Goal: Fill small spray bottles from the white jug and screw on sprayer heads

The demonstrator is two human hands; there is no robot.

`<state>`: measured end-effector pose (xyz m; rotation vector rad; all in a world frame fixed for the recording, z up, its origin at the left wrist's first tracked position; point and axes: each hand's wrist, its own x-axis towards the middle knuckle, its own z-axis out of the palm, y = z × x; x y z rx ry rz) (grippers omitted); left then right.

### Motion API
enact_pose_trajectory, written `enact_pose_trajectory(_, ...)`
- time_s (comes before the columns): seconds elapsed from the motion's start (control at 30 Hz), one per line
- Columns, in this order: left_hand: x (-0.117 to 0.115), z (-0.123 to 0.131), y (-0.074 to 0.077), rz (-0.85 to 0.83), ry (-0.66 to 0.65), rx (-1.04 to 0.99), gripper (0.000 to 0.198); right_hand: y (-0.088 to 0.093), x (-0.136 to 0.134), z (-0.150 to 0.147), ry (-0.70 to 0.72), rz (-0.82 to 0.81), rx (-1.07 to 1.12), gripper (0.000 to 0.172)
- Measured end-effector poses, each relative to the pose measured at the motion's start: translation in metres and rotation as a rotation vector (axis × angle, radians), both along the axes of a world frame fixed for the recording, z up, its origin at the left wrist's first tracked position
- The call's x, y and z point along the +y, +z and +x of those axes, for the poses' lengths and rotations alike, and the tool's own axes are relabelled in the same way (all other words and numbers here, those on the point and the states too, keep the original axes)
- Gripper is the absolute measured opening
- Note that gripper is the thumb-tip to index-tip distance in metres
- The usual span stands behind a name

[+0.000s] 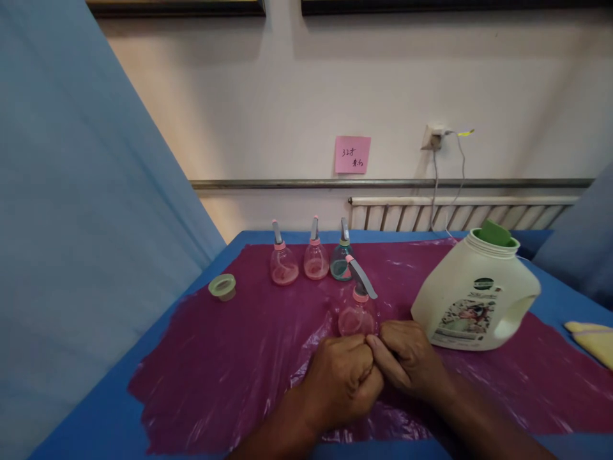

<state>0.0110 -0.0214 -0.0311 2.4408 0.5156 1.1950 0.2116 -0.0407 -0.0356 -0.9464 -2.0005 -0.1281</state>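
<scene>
My left hand and my right hand are both closed into fists, their thumbs and knuckles meeting low in the middle of the view. Whatever they may hold is hidden by the fingers. Right behind them stands a pink see-through spray bottle with a grey trigger head; I cannot tell whether the hands touch it. Farther back are two more pink spray bottles and a teal spray bottle, all upright with liquid low inside. A cream detergent jug with a green spout stands right of my hands.
A pale green cap lies at the left on a purple plastic sheet spread over a blue-covered table. A yellow cloth lies at the right edge. Blue curtains hang at left, with a radiator behind the table.
</scene>
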Motion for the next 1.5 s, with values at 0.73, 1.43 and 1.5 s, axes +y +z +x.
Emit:
enact_pose_trajectory(0.73,0.0022,0.0017,-0.0024,0.02,-0.011,-0.008,0.029,0.0055,-0.0033,0.0014,-0.005,-0.005,0.007,0.043)
enact_pose_trajectory(1.43,0.0026,0.0031,-0.0007,0.038,-0.015,-0.026,0.028,0.0025,-0.0032,0.0021,0.005,-0.037,0.025,0.045)
enact_pose_trajectory(1.5,0.0029,0.0029,-0.0013,0.04,-0.01,-0.024,0.028,0.0031,-0.0031,0.0018,0.007,-0.03,0.025,0.044)
